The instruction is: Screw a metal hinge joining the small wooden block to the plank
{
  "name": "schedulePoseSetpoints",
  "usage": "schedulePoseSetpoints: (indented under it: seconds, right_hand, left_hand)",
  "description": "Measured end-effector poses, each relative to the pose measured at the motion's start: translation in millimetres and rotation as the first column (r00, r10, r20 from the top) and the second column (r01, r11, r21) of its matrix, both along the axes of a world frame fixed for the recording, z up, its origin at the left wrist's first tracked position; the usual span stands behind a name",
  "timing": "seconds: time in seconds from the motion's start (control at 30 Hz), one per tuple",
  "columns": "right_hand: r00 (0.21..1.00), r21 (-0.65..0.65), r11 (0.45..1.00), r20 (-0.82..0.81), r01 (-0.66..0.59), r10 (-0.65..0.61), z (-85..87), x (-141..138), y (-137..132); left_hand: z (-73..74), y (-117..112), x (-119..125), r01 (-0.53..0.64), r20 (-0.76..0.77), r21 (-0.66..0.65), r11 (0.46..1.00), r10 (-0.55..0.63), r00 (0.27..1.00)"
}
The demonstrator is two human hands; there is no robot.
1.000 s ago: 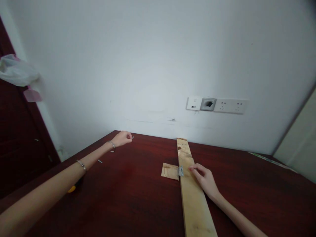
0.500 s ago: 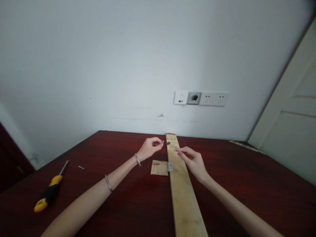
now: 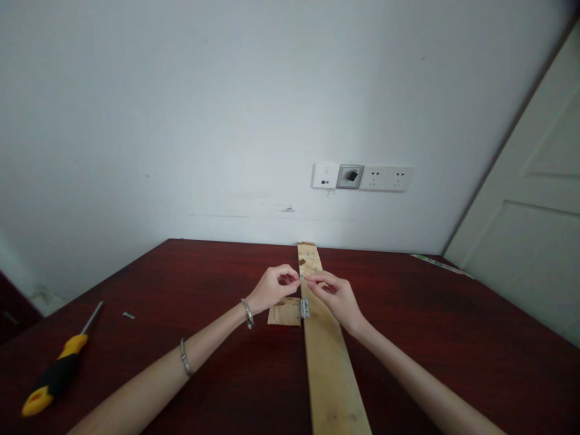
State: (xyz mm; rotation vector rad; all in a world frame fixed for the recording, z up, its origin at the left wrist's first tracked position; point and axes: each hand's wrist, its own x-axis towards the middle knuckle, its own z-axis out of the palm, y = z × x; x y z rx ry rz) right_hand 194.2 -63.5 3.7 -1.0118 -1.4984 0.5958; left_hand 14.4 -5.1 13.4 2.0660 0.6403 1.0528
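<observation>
My left hand (image 3: 273, 287) pinches a small screw (image 3: 301, 277) between thumb and fingertips, just above the left edge of a long wooden board (image 3: 333, 368). My right hand (image 3: 338, 297) is over the board, thumb and fingers pinched close beside the screw; whether they hold anything is hidden. Just nearer than the fingertips, a metal hinge (image 3: 305, 308) lies on the board's left edge. A flat tan piece, wood or cardboard (image 3: 284, 313), extends left from the hinge, partly behind my left hand.
A yellow and black screwdriver (image 3: 57, 374) lies on the dark red table (image 3: 217, 386) at the left, with another screw (image 3: 128, 315) near its tip. Wall sockets (image 3: 385, 179) are behind the table. A thin printed strip (image 3: 441, 264) lies at the back right.
My two hands have come together, the right moving left until its fingertips are beside the screw. The left hand has lowered slightly. The whole view has shifted a little.
</observation>
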Motion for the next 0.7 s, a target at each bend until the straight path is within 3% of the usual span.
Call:
schedulePoseSetpoints:
  seconds: [0.7]
  right_hand:
    - [0.996,-0.081,0.996,-0.091,-0.03,0.022,-4.0,-1.3,-0.3]
  left_hand:
    - [-2.8,-9.1,5.3,0.029,-0.034,-0.045,0.999,-0.03,0.999]
